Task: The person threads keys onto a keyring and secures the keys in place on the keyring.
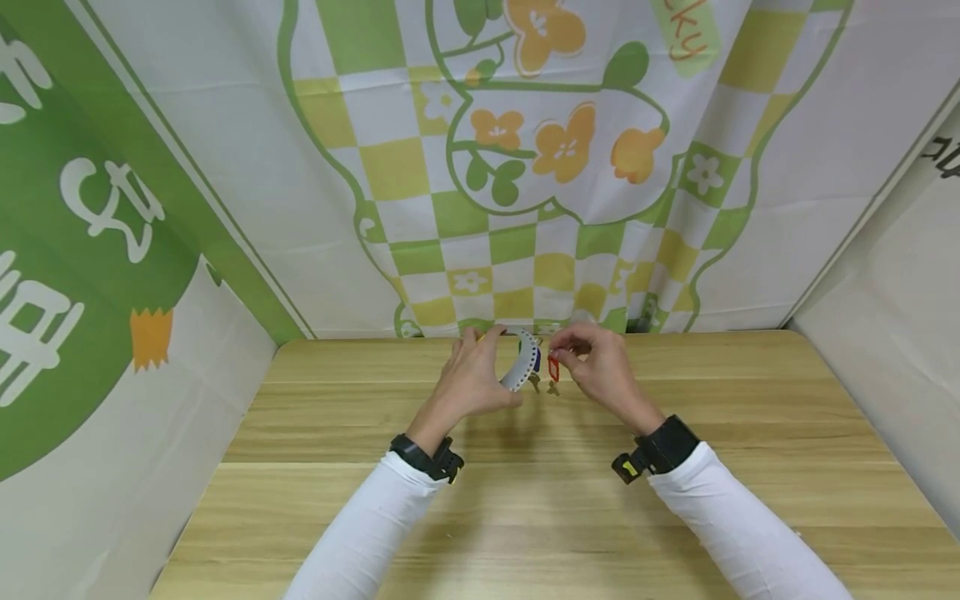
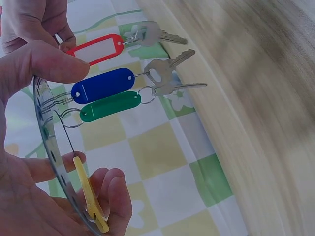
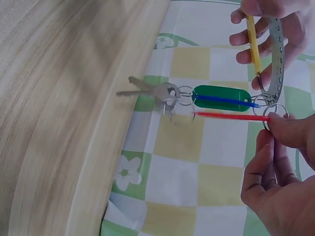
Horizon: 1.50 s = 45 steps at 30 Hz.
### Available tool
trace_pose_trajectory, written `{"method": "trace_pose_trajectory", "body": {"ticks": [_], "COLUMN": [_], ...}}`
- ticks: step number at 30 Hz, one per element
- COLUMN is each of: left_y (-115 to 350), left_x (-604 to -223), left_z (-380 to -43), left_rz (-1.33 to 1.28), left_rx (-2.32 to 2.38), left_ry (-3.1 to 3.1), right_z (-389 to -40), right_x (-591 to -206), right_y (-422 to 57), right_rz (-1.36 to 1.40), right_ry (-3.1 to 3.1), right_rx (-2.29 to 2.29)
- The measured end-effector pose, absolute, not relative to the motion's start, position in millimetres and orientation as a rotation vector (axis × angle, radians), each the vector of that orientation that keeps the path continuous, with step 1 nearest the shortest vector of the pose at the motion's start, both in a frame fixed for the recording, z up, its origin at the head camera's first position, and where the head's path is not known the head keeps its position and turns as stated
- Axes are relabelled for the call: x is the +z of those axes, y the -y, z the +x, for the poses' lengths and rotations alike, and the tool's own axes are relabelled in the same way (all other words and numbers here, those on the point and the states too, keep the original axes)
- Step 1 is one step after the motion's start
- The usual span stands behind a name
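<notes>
My left hand (image 1: 474, 379) grips a bent metal strip (image 1: 528, 357) with a row of small holes along it, thumb and fingers spread along its curve. From the strip hang a blue key tag (image 2: 103, 86) and a green key tag (image 2: 110, 106) on split rings, keys dangling below them. A yellow tag (image 2: 87, 191), seen nearly edge-on, lies by the left fingers. With thumb and fingertips, my right hand (image 1: 600, 367) pinches the split ring (image 3: 275, 112) of a red key tag (image 1: 553, 367). Its key (image 2: 147, 34) hangs beside the others, close to the strip.
Both hands work above the far part of a wooden table (image 1: 525, 525). Just behind its back edge hangs a checked, flowered cloth (image 1: 465, 217). A green and white printed cloth (image 1: 97, 192) covers the left side, and a pale wall sheet (image 1: 892, 333) stands at the right.
</notes>
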<state>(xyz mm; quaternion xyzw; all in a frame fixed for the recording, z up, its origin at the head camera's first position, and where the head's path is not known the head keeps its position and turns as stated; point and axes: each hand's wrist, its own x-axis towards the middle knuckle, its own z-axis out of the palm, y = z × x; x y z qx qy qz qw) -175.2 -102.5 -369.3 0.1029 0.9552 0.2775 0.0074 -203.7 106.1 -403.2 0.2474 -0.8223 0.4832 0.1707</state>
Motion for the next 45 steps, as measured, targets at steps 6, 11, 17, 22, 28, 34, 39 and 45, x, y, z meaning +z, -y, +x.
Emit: {"method": "trace_pose_trajectory", "body": {"ticks": [6,11,17,22,28,34,39,45], "left_y": [102.1,102.6,102.4,101.6,101.5,99.8,99.1,99.7], "left_x": [-369.4,-369.0,-368.8,-368.3,-367.9,-365.6,-365.4,-365.6], "left_z": [-174.6,-174.3,-174.2,-174.5,-175.4,-173.7,-173.3,-173.6], "left_rz": [0.321,0.325,0.33,0.329,0.321,0.321,0.315,0.311], "left_rx": [0.864,0.84,0.841,0.849,0.825,0.83,0.826,0.833], "left_ry": [-2.99,-2.996,-2.997,-2.994,-3.005,-2.999,-3.006,-3.01], "right_z": [-201.5,-201.2,-202.3,-202.5,-200.5,-199.5,-200.6,-200.8], "right_x": [-401.1,-401.8,-403.2,-402.8,-400.8,-397.1,-396.7,-396.8], "right_y": [-104.1,-103.5,-103.0,-102.5,-101.4,-98.8,-97.5,-97.2], "right_rz": [0.682,0.675,0.688,0.707,0.71,0.72,0.722,0.706], "right_ry": [2.325,2.318,2.289,2.279,2.346,2.387,2.384,2.382], "right_rx": [1.389,1.375,1.356,1.321,1.28,1.29,1.284,1.276]}}
